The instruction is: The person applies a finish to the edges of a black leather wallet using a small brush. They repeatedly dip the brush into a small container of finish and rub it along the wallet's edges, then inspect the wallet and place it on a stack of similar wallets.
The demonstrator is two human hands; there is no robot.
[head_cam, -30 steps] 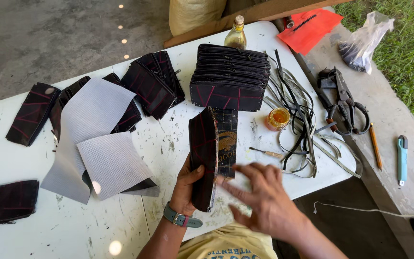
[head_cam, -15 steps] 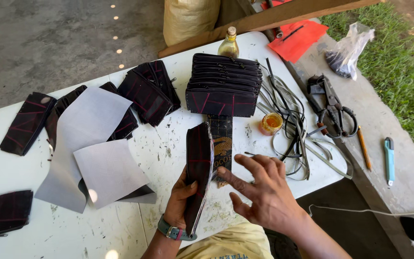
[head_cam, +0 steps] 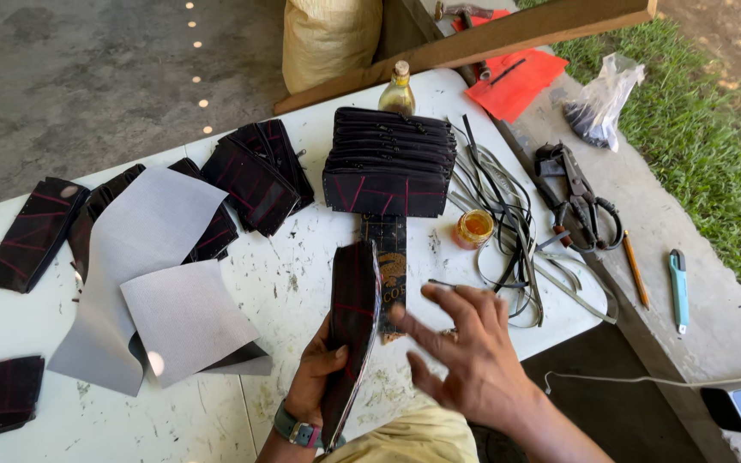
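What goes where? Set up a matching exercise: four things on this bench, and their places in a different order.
Things:
1. black pouch
2. glass bottle
3. small jar of orange paste
4. shears

Places:
A. on the concrete ledge beside the table
B. behind the stack of black pouches
C. held upright in the left hand
D. among the loose black straps

Pairs: 1-C, 2-B, 3-D, 4-A

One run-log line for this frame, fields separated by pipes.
left hand: holds dark pouch on edge | right hand: open, beside pouch, holding nothing | white table: stacked pouches, grey sheets, glue jar, straps
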